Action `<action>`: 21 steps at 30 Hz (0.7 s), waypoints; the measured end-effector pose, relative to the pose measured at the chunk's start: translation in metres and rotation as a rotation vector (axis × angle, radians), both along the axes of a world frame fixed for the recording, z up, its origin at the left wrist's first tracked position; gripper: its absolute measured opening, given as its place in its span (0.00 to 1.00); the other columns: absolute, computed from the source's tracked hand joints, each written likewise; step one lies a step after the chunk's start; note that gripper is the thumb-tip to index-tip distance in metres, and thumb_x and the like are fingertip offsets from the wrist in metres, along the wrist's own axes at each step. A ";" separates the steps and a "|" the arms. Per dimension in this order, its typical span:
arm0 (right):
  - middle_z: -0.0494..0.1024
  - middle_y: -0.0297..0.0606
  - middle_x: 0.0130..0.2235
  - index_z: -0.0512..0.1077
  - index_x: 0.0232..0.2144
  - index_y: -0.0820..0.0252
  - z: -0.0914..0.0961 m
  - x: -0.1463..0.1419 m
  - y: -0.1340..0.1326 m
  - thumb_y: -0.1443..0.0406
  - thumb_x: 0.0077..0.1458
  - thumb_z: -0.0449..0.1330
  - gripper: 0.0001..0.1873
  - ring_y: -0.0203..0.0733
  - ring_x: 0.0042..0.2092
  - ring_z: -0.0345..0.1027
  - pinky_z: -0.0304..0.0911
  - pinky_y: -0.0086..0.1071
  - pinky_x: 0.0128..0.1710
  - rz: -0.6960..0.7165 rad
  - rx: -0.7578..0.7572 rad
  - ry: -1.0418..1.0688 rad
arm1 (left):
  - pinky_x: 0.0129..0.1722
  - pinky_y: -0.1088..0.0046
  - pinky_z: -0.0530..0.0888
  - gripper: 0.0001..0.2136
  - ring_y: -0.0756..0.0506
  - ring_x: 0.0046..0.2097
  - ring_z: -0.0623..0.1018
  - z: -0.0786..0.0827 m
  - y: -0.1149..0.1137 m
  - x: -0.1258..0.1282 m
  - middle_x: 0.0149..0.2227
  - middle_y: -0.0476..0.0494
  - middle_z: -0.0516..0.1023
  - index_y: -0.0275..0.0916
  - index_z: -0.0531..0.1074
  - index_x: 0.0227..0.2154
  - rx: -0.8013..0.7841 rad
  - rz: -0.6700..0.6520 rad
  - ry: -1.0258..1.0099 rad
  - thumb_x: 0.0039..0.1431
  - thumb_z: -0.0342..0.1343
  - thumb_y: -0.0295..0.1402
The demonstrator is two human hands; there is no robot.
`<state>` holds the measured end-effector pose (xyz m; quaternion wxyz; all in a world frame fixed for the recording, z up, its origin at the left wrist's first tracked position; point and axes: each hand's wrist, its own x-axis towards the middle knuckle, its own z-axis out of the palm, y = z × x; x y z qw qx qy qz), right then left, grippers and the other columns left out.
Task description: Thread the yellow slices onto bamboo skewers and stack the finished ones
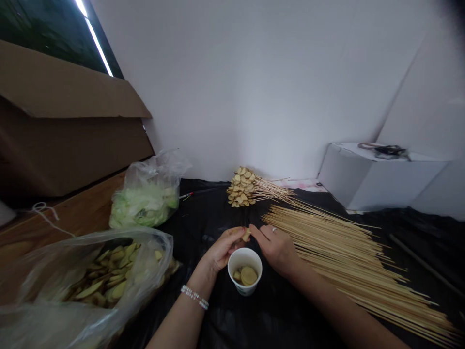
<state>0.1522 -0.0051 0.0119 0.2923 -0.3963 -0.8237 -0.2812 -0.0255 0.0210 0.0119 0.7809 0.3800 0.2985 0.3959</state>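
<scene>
My left hand [227, 246] pinches a pale potato slice [246, 235] just beyond the rim of a white paper cup [236, 257]. From the other side, my right hand [278, 248] comes up against the slice with its fingers closed; what they hold, if anything, is hidden. Inside the cup lie more round potato slices [248, 276]. A spread of thin bamboo skewers [337, 252] stretches from beside my right hand to the lower right. Further back, a bundle of skewered potato slices [241, 186] rests with its bare sticks pointing right.
An open plastic bag [160, 237] of potato slices stands at the lower left. Behind it sits a clear bag of pale green vegetable pieces [145, 201]. A cardboard box [72, 145] is at the far left, a white box [363, 179] at the right. Black plastic sheeting [203, 208] covers the work surface.
</scene>
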 end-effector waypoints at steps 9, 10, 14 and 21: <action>0.72 0.44 0.34 0.65 0.55 0.69 0.005 -0.001 0.001 0.72 0.60 0.47 0.22 0.44 0.37 0.65 0.58 0.35 0.36 -0.053 -0.112 0.034 | 0.13 0.90 0.49 0.13 0.62 0.18 0.57 0.001 0.005 -0.006 0.33 0.43 0.74 0.34 0.68 0.32 -0.111 0.226 -0.201 0.45 0.66 0.29; 0.72 0.43 0.33 0.64 0.56 0.66 0.005 -0.001 0.000 0.72 0.60 0.48 0.22 0.43 0.35 0.65 0.57 0.34 0.34 -0.071 -0.131 0.007 | 0.13 0.90 0.49 0.13 0.62 0.18 0.57 0.001 0.005 -0.005 0.34 0.42 0.75 0.34 0.68 0.32 -0.104 0.231 -0.191 0.45 0.66 0.29; 0.73 0.38 0.31 0.62 0.57 0.58 0.004 -0.002 -0.002 0.70 0.60 0.49 0.23 0.37 0.28 0.65 0.51 0.32 0.26 -0.180 -0.242 -0.035 | 0.12 0.90 0.51 0.14 0.63 0.17 0.55 0.001 0.004 -0.001 0.31 0.45 0.74 0.34 0.69 0.32 -0.035 0.253 -0.121 0.44 0.67 0.32; 0.75 0.39 0.33 0.69 0.47 0.60 0.008 -0.006 -0.007 0.68 0.60 0.50 0.14 0.38 0.31 0.67 0.50 0.31 0.27 -0.160 -0.337 0.004 | 0.13 0.88 0.50 0.16 0.63 0.17 0.56 -0.003 0.005 -0.002 0.31 0.46 0.74 0.31 0.72 0.33 -0.017 0.279 -0.089 0.42 0.68 0.33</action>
